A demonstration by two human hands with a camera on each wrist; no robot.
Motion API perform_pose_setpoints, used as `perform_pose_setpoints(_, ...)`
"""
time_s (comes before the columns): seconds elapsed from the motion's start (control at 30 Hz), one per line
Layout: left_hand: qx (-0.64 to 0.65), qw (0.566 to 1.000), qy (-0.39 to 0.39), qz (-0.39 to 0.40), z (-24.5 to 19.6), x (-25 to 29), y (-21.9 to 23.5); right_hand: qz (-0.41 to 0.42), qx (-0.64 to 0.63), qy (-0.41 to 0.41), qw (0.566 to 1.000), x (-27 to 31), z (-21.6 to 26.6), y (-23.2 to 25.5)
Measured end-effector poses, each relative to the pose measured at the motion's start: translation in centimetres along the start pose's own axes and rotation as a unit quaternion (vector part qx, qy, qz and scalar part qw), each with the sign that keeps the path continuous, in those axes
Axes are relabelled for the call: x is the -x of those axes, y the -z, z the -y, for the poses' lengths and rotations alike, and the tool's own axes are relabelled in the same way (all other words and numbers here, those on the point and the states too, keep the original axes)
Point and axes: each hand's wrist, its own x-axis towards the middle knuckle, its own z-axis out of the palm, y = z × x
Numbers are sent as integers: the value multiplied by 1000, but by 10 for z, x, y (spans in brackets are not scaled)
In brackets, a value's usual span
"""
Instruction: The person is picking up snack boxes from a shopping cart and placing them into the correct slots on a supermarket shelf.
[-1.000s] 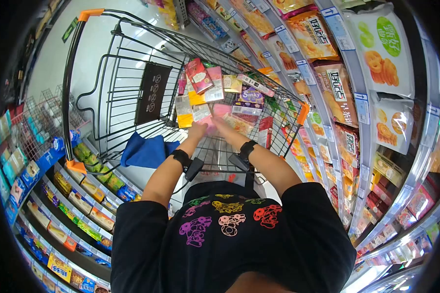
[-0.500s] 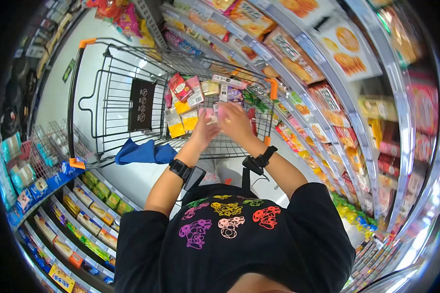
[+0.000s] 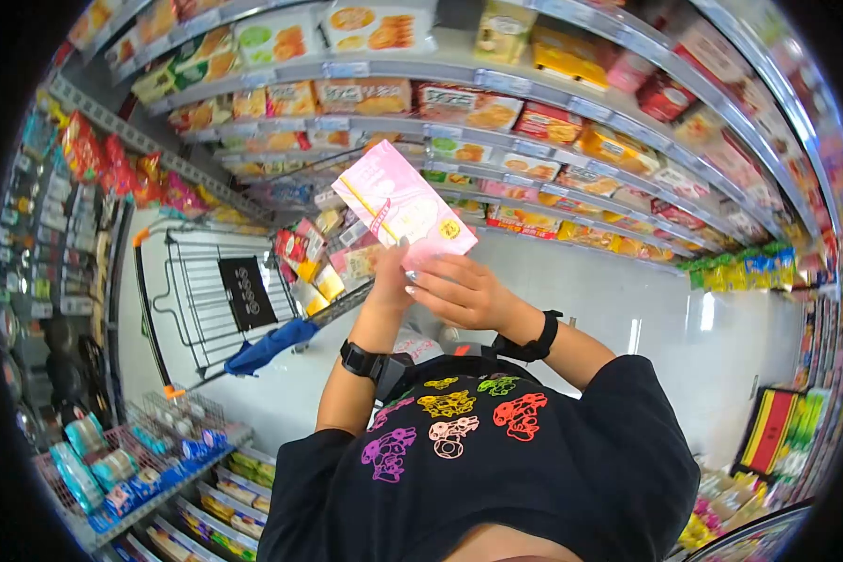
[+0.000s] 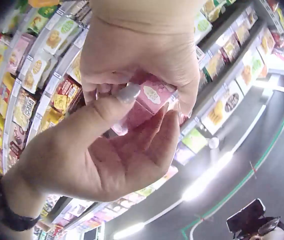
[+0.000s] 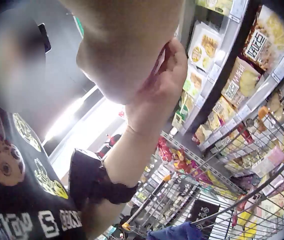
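Observation:
A pink cardboard box [image 3: 403, 201] is held up in front of the chest, its printed broad face showing. At its lower end, my left hand [image 3: 389, 281] grips the near left corner with the thumb against it. Beside it, my right hand [image 3: 464, 295] holds the lower right part, fingers bent across the edge. In the left wrist view, the box's pink end [image 4: 154, 95] shows between the two hands, and the right hand [image 4: 107, 160] cups it from below. The right wrist view has the left hand [image 5: 164, 90] partly covered by the right; the box is mostly hidden there.
A wire shopping cart [image 3: 197, 290] with several packages [image 3: 295, 248] stands to the left, a blue cloth [image 3: 272, 347] hanging on its near side. Shelves of packaged biscuits [image 3: 365, 94] run along the front. A lower shelf [image 3: 220, 501] is at the near left.
The pink box has been lifted out of the cart toward the chest, both hands on it. The view and body have turned right, leaving the cart farther left.

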Motion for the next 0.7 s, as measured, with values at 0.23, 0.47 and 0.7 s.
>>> perform_pose_setpoints(0.23, -201, 979, -2, 29, 8, 11, -71, -76, 55, -207, 974, 8, 27, 67)
perform_pose_setpoints(0.47, -558, 804, -173, 109, 3, -16, -117, -114, -20, -423, 899, 21, 39, 72)
perform_pose_setpoints(0.7, -525, 809, -206, 163, -50, -2, -156, -220, -348, -535, 738, 17, 34, 64)
